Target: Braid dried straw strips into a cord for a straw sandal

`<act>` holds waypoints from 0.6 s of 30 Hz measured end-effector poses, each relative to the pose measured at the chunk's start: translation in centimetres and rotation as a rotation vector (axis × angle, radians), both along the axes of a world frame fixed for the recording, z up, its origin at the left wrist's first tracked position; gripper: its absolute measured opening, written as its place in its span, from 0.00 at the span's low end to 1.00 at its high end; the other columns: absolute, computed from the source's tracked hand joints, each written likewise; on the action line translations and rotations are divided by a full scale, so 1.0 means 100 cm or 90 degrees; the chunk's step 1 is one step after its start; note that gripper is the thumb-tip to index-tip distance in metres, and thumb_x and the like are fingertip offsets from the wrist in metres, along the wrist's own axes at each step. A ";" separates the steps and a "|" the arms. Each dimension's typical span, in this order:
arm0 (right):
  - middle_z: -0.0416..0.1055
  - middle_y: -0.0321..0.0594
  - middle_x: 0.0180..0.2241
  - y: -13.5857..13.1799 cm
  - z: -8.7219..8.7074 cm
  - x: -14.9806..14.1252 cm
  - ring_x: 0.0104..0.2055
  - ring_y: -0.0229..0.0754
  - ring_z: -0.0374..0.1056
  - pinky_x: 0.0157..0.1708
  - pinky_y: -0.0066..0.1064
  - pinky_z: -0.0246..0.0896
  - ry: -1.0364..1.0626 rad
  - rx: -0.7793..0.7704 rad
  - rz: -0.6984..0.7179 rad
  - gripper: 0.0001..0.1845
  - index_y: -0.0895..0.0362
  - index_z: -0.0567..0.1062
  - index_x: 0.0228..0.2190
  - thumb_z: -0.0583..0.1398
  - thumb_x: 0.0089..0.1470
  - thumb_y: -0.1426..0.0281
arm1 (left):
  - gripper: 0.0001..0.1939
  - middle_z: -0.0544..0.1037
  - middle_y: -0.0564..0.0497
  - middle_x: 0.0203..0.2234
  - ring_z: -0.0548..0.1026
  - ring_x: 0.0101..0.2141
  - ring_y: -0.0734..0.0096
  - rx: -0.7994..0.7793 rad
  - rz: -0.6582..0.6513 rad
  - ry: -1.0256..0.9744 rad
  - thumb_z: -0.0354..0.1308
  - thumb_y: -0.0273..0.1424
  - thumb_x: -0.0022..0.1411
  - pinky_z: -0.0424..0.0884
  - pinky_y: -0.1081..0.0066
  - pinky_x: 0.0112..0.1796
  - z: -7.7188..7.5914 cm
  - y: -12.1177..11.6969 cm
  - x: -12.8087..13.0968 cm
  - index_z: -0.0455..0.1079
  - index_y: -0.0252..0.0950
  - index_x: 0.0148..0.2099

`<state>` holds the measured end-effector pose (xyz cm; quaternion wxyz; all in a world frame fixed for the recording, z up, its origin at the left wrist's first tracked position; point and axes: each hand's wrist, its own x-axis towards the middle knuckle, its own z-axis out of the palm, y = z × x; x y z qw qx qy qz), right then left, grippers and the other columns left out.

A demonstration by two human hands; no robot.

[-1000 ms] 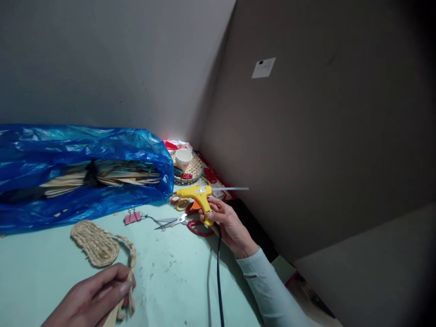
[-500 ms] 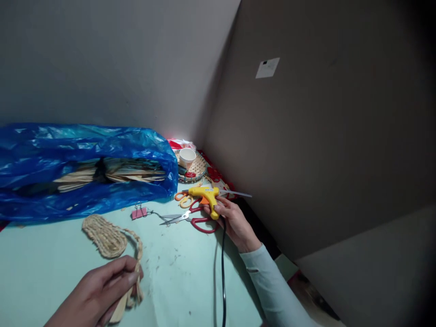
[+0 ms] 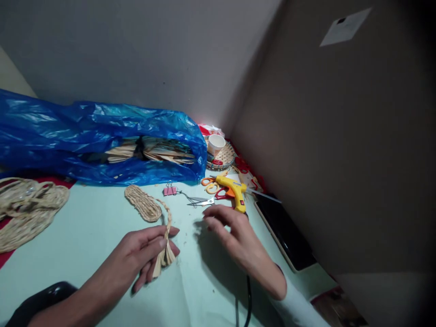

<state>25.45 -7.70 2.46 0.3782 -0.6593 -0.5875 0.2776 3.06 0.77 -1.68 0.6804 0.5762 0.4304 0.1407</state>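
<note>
My left hand (image 3: 145, 250) pinches the loose end of a braided straw cord (image 3: 165, 247) on the pale green table (image 3: 85, 245). The braid runs up to a small coiled oval straw mat (image 3: 143, 209) lying flat. My right hand (image 3: 235, 236) hovers over the table with fingers spread and nothing in them, just in front of a yellow hot glue gun (image 3: 233, 190). The glue gun rests on the table, its black cable (image 3: 247, 299) passing under my right forearm.
A blue plastic bag (image 3: 102, 136) of straw strips lies along the back wall. Scissors (image 3: 204, 200), a pink binder clip (image 3: 169, 190), orange-handled scissors (image 3: 209, 183), and a woven tray (image 3: 225, 159) with a white cup (image 3: 215, 144) crowd the corner. Woven straw pieces (image 3: 27, 209) sit left; a dark tablet (image 3: 286, 231) lies right.
My right hand set the glue gun down on the table and let go, then drew back toward me with fingers spread. The view swung left and down. My left hand keeps the braid.
</note>
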 end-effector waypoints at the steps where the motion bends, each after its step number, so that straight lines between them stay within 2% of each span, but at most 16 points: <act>1: 0.77 0.40 0.39 0.004 0.002 -0.012 0.41 0.43 0.70 0.42 0.33 0.60 -0.016 -0.028 0.058 0.09 0.56 0.77 0.40 0.56 0.66 0.68 | 0.33 0.83 0.43 0.34 0.65 0.13 0.81 -0.007 0.003 -0.006 0.59 0.51 0.58 0.58 0.77 0.15 0.000 0.000 0.000 0.71 0.30 0.56; 2: 0.77 0.39 0.37 0.008 0.003 -0.022 0.39 0.41 0.70 0.40 0.31 0.59 -0.026 -0.054 0.111 0.09 0.56 0.77 0.38 0.56 0.67 0.69 | 0.33 0.84 0.43 0.33 0.66 0.13 0.81 -0.010 0.002 -0.010 0.59 0.50 0.59 0.58 0.78 0.15 0.000 0.000 0.001 0.70 0.30 0.57; 4: 0.75 0.37 0.32 0.019 0.002 -0.037 0.34 0.38 0.67 0.35 0.29 0.56 -0.030 -0.086 0.173 0.10 0.57 0.75 0.33 0.57 0.66 0.69 | 0.34 0.80 0.50 0.23 0.65 0.12 0.79 -0.004 -0.012 -0.012 0.57 0.50 0.60 0.57 0.79 0.14 0.001 0.000 0.001 0.69 0.28 0.59; 7: 0.71 0.35 0.28 0.033 -0.005 -0.046 0.30 0.36 0.63 0.31 0.28 0.51 -0.023 -0.089 0.190 0.11 0.58 0.72 0.29 0.59 0.65 0.69 | 0.35 0.70 0.59 0.12 0.64 0.11 0.78 0.013 -0.047 -0.002 0.55 0.50 0.63 0.57 0.80 0.14 0.003 0.000 0.001 0.67 0.26 0.60; 10: 0.69 0.33 0.27 0.038 -0.010 -0.047 0.29 0.35 0.61 0.30 0.27 0.50 0.024 -0.087 0.184 0.08 0.58 0.72 0.30 0.59 0.63 0.72 | 0.35 0.70 0.59 0.12 0.63 0.11 0.78 0.014 -0.051 0.005 0.55 0.48 0.63 0.58 0.81 0.13 0.004 -0.003 0.000 0.65 0.26 0.63; 15: 0.65 0.30 0.24 0.038 -0.014 -0.051 0.25 0.33 0.57 0.28 0.25 0.50 0.156 -0.108 0.166 0.05 0.58 0.72 0.29 0.60 0.57 0.77 | 0.39 0.71 0.60 0.16 0.69 0.14 0.74 -0.008 -0.027 0.021 0.57 0.44 0.62 0.61 0.81 0.12 0.008 -0.007 0.002 0.55 0.30 0.69; 18: 0.62 0.29 0.22 0.038 -0.021 -0.052 0.24 0.33 0.54 0.25 0.26 0.49 0.260 -0.136 0.144 0.06 0.57 0.70 0.26 0.60 0.54 0.76 | 0.39 0.72 0.60 0.15 0.65 0.12 0.78 -0.021 -0.024 0.052 0.57 0.43 0.62 0.59 0.82 0.13 0.012 -0.006 0.003 0.53 0.29 0.69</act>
